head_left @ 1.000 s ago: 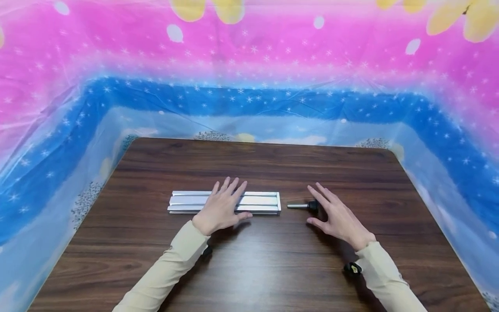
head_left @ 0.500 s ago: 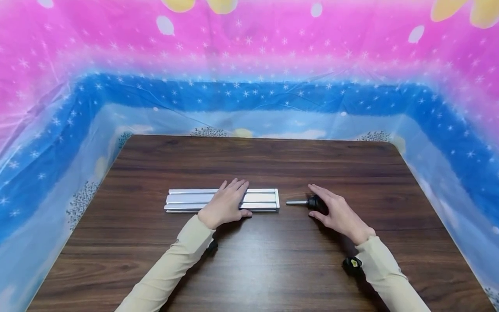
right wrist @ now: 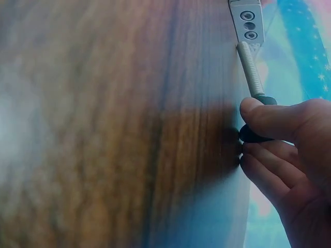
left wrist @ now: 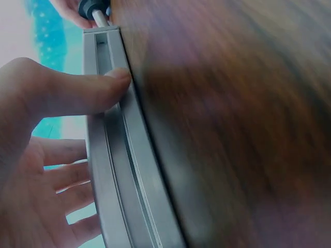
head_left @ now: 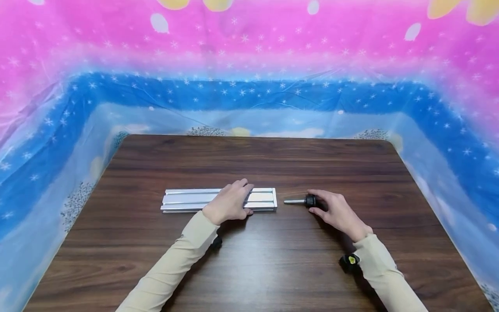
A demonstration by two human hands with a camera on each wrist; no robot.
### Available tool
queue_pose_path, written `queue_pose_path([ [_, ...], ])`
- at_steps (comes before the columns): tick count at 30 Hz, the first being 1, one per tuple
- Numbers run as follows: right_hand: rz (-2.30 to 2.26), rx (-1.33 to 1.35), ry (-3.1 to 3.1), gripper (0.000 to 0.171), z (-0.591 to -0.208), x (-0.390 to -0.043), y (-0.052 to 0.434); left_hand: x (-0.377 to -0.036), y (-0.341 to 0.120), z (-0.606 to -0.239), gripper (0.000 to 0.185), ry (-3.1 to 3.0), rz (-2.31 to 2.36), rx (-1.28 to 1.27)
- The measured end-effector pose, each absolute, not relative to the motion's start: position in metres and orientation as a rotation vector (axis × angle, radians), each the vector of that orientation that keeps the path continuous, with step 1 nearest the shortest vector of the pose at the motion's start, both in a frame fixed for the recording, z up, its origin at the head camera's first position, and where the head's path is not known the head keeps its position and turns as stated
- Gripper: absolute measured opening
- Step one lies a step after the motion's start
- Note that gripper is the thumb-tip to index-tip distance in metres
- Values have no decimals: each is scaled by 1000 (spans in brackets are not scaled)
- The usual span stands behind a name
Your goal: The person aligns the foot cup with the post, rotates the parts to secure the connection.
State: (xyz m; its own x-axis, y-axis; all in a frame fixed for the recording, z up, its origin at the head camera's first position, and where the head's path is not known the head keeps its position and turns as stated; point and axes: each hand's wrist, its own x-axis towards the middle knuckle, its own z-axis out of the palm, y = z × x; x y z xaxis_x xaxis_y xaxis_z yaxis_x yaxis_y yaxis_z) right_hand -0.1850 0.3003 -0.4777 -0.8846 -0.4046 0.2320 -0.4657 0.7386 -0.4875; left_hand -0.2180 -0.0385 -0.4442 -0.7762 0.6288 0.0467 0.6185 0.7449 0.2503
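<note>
A silver aluminium profile point(head_left: 187, 198) with lengthwise grooves lies on the table, pointing left to right. My left hand point(head_left: 230, 201) grips it near its right end; in the left wrist view the thumb point(left wrist: 106, 90) presses the grooved near side while the fingers reach over the far side. Just right of the profile lies a threaded stud point(head_left: 294, 201) with a black base, its tip pointing left at the profile. My right hand point(head_left: 337, 212) holds the black base between thumb and fingers. The right wrist view shows the stud's tip close to the profile's end plate point(right wrist: 249, 27), which has holes.
Dark wood-grain table point(head_left: 253, 260) runs under both arms. A pink and blue patterned cloth point(head_left: 249, 95) hangs behind and along both sides of it. A black wrist device point(head_left: 349, 262) sits under the right cuff.
My left hand has slid right along the profile, its spread fingers closing over it. The right hand's fingers have closed in on the black base. The view has shifted slightly.
</note>
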Motion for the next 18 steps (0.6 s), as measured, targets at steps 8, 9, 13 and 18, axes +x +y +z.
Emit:
queue_pose_path([
  [8, 886, 713, -2785, 54, -479, -184, 300, -223, -34, -437, 57, 2890, 356, 1020],
  [9, 891, 714, -2783, 55, -479, -184, 300, -224, -33, -436, 57, 2885, 353, 1018],
  [13, 888, 712, -2776, 54, -480, -182, 299, -226, -32, -434, 53, 2858, 331, 1012],
  [18, 883, 716, -2738, 50, -477, -178, 298, -227, -31, -431, 50, 2835, 329, 1012],
])
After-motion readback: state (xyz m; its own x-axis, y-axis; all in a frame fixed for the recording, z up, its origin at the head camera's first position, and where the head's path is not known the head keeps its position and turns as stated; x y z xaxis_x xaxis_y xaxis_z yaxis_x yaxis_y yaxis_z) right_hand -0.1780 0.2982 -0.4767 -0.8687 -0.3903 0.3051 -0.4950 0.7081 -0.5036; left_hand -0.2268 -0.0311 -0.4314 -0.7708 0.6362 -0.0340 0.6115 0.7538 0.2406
